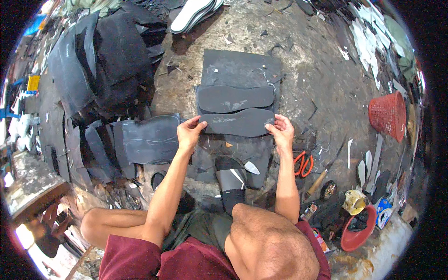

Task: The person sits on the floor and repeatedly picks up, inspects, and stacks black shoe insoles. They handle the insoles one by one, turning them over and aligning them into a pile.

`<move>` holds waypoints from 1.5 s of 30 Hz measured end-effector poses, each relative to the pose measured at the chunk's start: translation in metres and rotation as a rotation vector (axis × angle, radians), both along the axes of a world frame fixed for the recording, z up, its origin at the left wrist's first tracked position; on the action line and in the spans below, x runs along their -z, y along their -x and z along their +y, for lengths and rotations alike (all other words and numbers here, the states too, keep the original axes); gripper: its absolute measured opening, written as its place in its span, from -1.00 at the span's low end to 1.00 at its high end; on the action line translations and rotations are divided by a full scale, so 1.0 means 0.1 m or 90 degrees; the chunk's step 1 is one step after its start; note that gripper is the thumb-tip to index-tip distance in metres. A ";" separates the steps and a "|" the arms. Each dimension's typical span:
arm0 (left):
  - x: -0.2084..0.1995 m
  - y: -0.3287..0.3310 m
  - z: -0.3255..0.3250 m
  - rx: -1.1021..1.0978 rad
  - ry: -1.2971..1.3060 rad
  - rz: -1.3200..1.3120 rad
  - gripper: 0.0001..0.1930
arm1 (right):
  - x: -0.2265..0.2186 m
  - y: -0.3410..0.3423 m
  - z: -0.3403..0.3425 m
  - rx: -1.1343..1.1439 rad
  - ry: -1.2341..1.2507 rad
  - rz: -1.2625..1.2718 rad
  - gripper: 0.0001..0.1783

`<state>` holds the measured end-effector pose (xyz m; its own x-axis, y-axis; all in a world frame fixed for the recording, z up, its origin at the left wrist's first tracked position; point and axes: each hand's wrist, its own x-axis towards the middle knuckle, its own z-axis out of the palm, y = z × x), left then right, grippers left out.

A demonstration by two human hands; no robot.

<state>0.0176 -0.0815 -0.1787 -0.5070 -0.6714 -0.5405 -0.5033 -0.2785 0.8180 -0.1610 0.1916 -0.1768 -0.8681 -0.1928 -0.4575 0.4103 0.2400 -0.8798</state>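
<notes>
Between my two hands lies a black shoe sole, stretched sideways in front of me. My left hand pinches its left end between thumb and fingers. At the other end, the thumb of my right hand presses on top with the fingers behind the edge. Just beyond it is a second black sole of similar shape, lying on a dark rubber sheet. Whether the held sole rests on the sheets below or is slightly raised, I cannot tell.
Dark sheets are heaped at the far left; a sheet with drawn outlines lies nearer. Orange-handled scissors and a wooden-handled tool are right of my right forearm. A red basket stands further right. White soles are stacked far off.
</notes>
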 end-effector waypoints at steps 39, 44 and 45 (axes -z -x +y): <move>-1.24 0.75 -0.09 0.127 -0.560 0.911 -0.64 | -2.49 -0.34 -1.16 -0.432 0.020 0.533 -0.39; -1.71 0.65 0.09 0.081 -0.764 0.897 -0.52 | -2.57 -0.48 -0.97 -0.523 0.259 0.598 -0.79; -1.86 0.57 0.10 0.061 -0.755 0.865 -0.51 | -2.63 -0.55 -0.97 -0.539 0.349 0.612 -0.81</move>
